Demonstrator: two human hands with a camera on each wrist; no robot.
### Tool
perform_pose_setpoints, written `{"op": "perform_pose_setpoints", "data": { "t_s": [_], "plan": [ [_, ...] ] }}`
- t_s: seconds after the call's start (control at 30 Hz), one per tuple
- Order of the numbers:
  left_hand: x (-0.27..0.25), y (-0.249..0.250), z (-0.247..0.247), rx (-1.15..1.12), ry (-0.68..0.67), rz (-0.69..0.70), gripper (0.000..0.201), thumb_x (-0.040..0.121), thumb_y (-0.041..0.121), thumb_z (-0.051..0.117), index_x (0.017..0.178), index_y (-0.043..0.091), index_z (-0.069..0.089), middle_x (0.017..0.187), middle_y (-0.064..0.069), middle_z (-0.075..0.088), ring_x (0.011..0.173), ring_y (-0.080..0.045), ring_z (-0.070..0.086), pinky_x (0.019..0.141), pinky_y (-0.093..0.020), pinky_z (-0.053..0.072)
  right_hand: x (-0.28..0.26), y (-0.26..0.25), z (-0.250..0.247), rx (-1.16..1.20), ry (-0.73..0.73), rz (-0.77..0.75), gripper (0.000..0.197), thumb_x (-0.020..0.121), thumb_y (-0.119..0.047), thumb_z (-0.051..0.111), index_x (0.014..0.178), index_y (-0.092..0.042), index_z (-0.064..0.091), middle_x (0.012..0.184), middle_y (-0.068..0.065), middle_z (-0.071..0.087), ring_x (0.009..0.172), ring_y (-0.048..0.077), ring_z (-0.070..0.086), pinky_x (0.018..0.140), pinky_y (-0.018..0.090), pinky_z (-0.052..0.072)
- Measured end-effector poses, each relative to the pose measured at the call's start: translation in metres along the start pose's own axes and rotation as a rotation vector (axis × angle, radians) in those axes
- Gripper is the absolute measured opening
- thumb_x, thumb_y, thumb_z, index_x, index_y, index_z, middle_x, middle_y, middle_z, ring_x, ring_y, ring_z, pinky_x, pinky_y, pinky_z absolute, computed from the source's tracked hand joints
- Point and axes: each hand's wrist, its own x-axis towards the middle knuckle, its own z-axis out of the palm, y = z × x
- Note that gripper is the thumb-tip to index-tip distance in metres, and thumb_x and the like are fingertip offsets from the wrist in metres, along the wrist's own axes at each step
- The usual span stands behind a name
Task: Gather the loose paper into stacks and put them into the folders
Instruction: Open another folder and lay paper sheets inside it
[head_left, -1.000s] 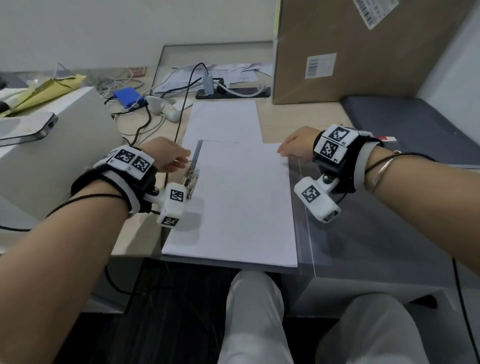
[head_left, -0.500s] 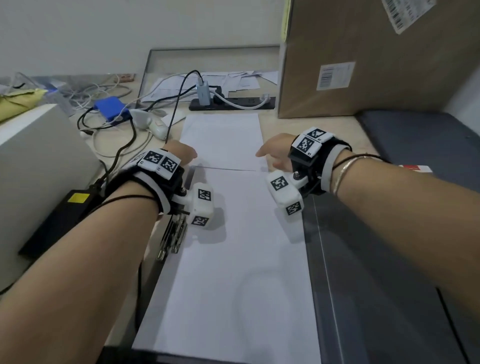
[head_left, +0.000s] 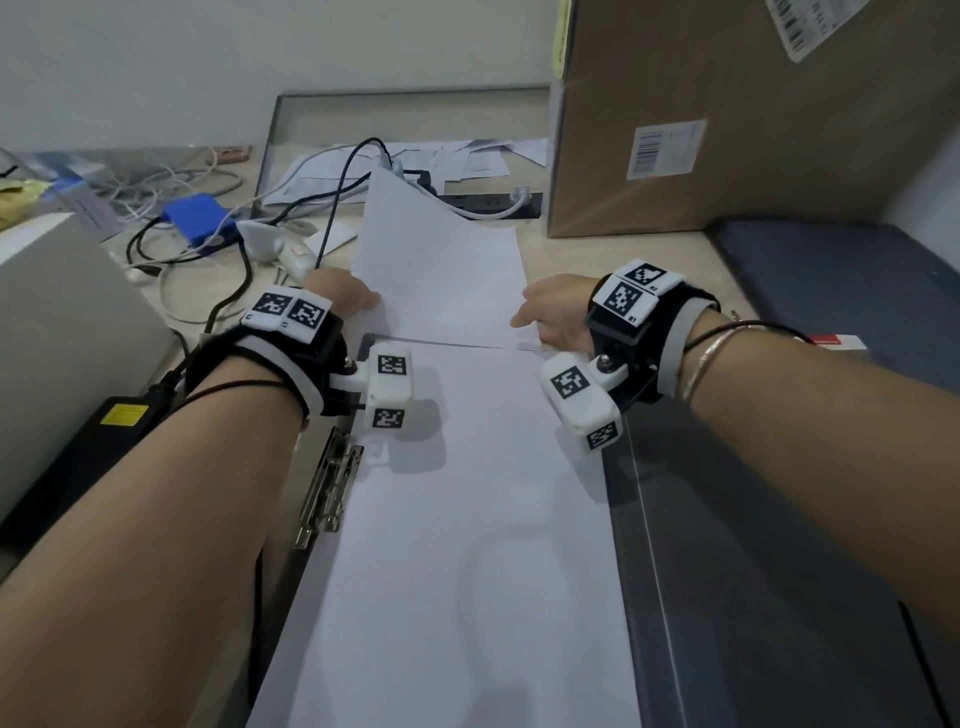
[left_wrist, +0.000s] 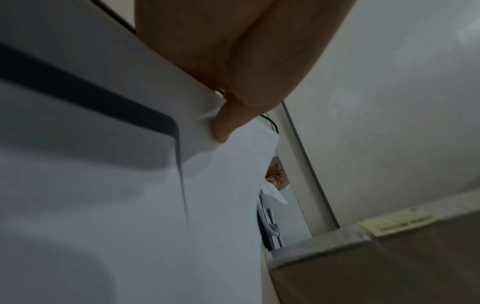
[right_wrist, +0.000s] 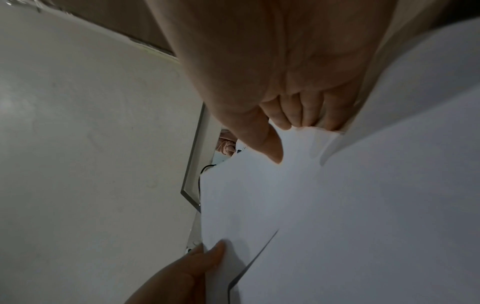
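A white stack of paper (head_left: 467, 545) lies in an open grey folder (head_left: 737, 571) with a metal clip (head_left: 330, 488) along its left side. Beyond it, a loose white sheet (head_left: 441, 260) is tilted up, its far edge off the desk. My left hand (head_left: 343, 299) pinches the sheet's near left corner; the left wrist view shows the thumb (left_wrist: 223, 127) on top of the paper (left_wrist: 233, 164). My right hand (head_left: 550, 312) holds the near right corner, thumb (right_wrist: 270, 148) above and fingers curled under the sheet (right_wrist: 285, 205).
A big cardboard box (head_left: 727, 114) stands at the back right. A power strip (head_left: 488, 200), cables and a blue device (head_left: 200, 218) lie behind the sheet. A white machine (head_left: 62, 338) and black power brick (head_left: 119, 421) fill the left. A dark folder (head_left: 841, 280) lies at the right.
Both hands moved forward from the stack's top edge onto the loose sheet and took hold of it. Its far end has risen off the desk.
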Motion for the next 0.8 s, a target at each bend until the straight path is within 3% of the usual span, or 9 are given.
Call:
{"op": "perform_pose_setpoints", "data": {
  "t_s": [0.07,0.17,0.23,0.33,0.43,0.57,0.67,0.73,0.8],
  "plan": [
    [-0.005,0.003,0.001,-0.093,0.128,0.044,0.038,0.098,0.015,0.045,0.129,-0.006,0.052,0.13,-0.022,0.055,0.125,-0.034,0.049,0.089,-0.032,0.041,-0.001,0.0,0.001,0.018,0.041,-0.01,0.055,0.082,-0.015,0.064,0.133,-0.006,0.046,0.09,-0.002,0.052,0.079,0.014,0.052,0.078,0.028,0.048],
    [-0.019,0.004,-0.001,-0.3,0.264,0.159,0.032,0.09,0.002,0.047,0.118,-0.004,0.061,0.112,-0.021,0.064,0.111,-0.036,0.058,0.084,-0.032,0.044,-0.008,0.001,-0.001,0.069,0.175,-0.019,0.051,0.086,-0.019,0.062,0.133,-0.008,0.047,0.116,0.01,0.056,0.106,0.026,0.058,0.1,0.039,0.047],
    [-0.025,0.001,-0.009,-0.352,0.316,0.207,0.033,0.089,0.002,0.046,0.117,-0.002,0.062,0.116,-0.021,0.065,0.109,-0.035,0.059,0.087,-0.032,0.044,-0.017,0.003,-0.005,0.092,0.233,-0.07,0.055,0.088,-0.019,0.06,0.139,-0.014,0.041,0.131,0.008,0.05,0.113,0.027,0.056,0.096,0.039,0.05],
    [-0.042,0.004,-0.03,-0.471,0.439,0.314,0.033,0.091,0.003,0.044,0.12,-0.001,0.06,0.119,-0.018,0.064,0.11,-0.031,0.06,0.094,-0.032,0.045,-0.03,0.004,-0.011,0.121,0.286,-0.163,0.054,0.088,-0.019,0.061,0.139,-0.015,0.043,0.135,0.006,0.05,0.103,0.02,0.054,0.081,0.03,0.05],
    [-0.061,0.014,-0.055,-0.709,0.516,0.412,0.032,0.09,0.003,0.046,0.119,0.0,0.058,0.118,-0.016,0.064,0.105,-0.028,0.062,0.093,-0.034,0.049,-0.049,0.002,-0.015,0.177,0.344,-0.261,0.052,0.088,-0.024,0.062,0.137,-0.014,0.046,0.136,0.005,0.051,0.117,0.019,0.053,0.102,0.034,0.045],
    [-0.096,0.03,-0.072,-0.946,0.45,0.545,0.022,0.088,0.0,0.047,0.097,0.015,0.061,0.098,-0.002,0.067,0.082,-0.013,0.061,0.081,-0.029,0.053,-0.079,-0.005,-0.024,0.221,0.353,-0.416,0.061,0.087,-0.032,0.064,0.14,-0.016,0.04,0.139,0.003,0.049,0.125,0.016,0.049,0.106,0.038,0.041],
    [-0.118,0.039,-0.073,-1.039,0.338,0.56,0.024,0.087,-0.001,0.049,0.093,0.019,0.061,0.092,-0.003,0.067,0.079,-0.017,0.061,0.073,-0.028,0.052,-0.106,-0.007,-0.04,0.25,0.321,-0.467,0.061,0.086,-0.03,0.066,0.139,-0.017,0.04,0.131,0.0,0.056,0.115,0.014,0.056,0.094,0.033,0.048],
    [-0.127,0.045,-0.068,-1.108,0.259,0.538,0.022,0.089,-0.002,0.051,0.093,0.016,0.062,0.083,0.0,0.069,0.072,-0.015,0.063,0.07,-0.027,0.052,-0.121,-0.005,-0.054,0.28,0.275,-0.458,0.047,0.087,-0.023,0.064,0.131,-0.015,0.049,0.119,-0.001,0.063,0.104,0.014,0.062,0.085,0.032,0.052],
    [-0.141,0.051,-0.059,-1.152,0.149,0.504,0.021,0.092,-0.004,0.05,0.093,0.014,0.061,0.075,0.004,0.07,0.063,-0.01,0.065,0.064,-0.025,0.053,-0.139,0.001,-0.066,0.279,0.243,-0.432,0.017,0.091,-0.013,0.059,0.108,-0.013,0.061,0.1,-0.001,0.067,0.092,0.016,0.063,0.073,0.028,0.053]
  ]
}}
